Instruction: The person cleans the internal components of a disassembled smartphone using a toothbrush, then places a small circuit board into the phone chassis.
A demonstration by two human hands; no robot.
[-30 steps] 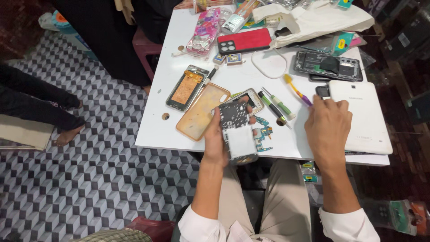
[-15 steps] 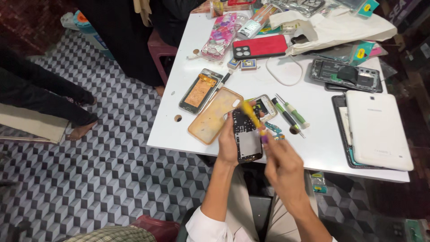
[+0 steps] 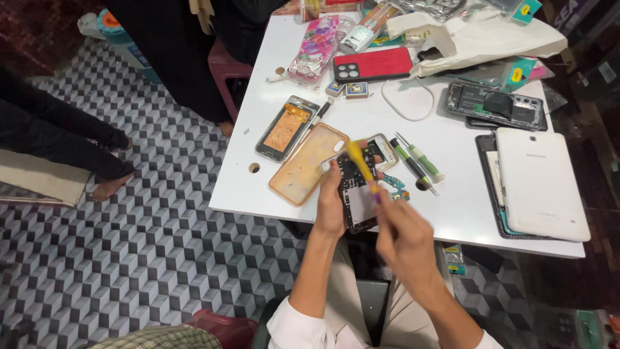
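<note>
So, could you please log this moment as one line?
left hand: holds opened phone | right hand: holds yellow screwdriver over phone | table: orange case beside phone

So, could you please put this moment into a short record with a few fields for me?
Setting: white table above a grey patterned floor.
Left hand: left hand grips an opened phone, its inner parts facing up.
Right hand: right hand holds a yellow-handled screwdriver over that phone.
Beside the phone: clear orange case, green-handled screwdrivers.
Further off: red phone, white tablet, white cloth bag.
</note>
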